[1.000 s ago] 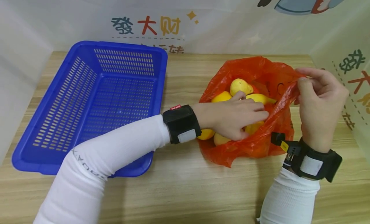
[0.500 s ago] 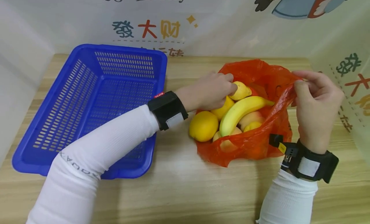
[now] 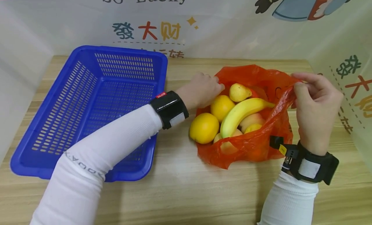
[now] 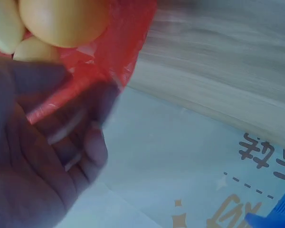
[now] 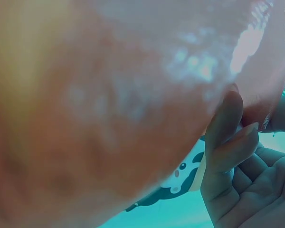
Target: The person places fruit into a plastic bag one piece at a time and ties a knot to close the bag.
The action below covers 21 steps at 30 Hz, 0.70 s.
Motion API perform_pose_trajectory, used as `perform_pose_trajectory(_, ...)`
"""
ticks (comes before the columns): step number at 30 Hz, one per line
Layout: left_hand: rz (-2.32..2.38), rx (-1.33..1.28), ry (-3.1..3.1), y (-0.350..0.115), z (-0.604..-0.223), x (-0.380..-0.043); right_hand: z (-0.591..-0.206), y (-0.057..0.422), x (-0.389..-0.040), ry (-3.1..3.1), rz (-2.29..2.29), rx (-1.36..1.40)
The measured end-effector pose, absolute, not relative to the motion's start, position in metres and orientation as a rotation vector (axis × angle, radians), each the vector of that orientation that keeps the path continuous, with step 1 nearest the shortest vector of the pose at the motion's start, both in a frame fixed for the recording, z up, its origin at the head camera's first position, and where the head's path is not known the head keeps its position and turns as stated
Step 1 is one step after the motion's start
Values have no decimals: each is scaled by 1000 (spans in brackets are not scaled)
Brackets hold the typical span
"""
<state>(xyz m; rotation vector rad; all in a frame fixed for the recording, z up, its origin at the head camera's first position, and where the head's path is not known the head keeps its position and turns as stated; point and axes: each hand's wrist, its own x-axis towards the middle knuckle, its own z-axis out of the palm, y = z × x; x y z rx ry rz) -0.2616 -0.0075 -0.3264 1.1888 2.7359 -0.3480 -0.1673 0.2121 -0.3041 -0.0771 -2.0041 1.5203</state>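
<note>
A red plastic bag lies on the table with its mouth spread. In it show a banana, a small yellow pear, a yellow-orange round fruit and a peach-coloured fruit. Another round yellow fruit sits at the bag's left edge. My right hand pinches the bag's right rim between thumb and finger. At the far left rim is my left hand, its fingertips right at the plastic. The left wrist view shows its thumb and index finger apart, blurred, with bag in the gap.
A large blue slotted basket stands on the wooden table to the left of the bag, partly behind my left forearm. A printed white cloth hangs behind the table and along both sides.
My left hand has come up from over the fruit to the far left rim, then a little further left, uncovering the banana and round fruits. My right hand keeps its grip on the bag.
</note>
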Motion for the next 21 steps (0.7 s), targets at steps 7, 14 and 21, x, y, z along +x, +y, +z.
perform_pose_trajectory(7, -520, 1102, 2868, -9, -328, -261, -305, 210, -167, -2019, 1519, -83)
perform_pose_trajectory(14, -508, 1053, 2902, -12, -323, -263, -305, 209, -168, -2049, 1501, -88)
perform_pose_trajectory(21, -352, 935, 2903, -19, -304, -262, -304, 210, -168, -2144, 1435, -151)
